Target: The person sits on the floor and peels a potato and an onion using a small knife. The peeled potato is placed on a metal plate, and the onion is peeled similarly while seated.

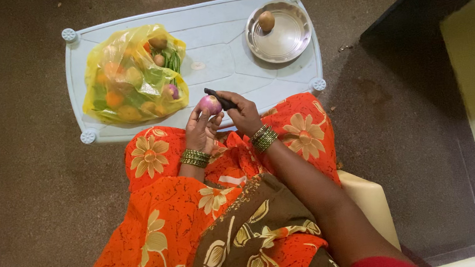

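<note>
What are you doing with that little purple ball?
A seated person holds a small purple onion in the left hand. The right hand grips a dark-handled knife laid against the onion. Just ahead is a low pale blue table. On it sits a yellow plastic bag full of mixed vegetables, and a round steel plate with one brown potato on it. The onion looks whole, with its skin on.
</note>
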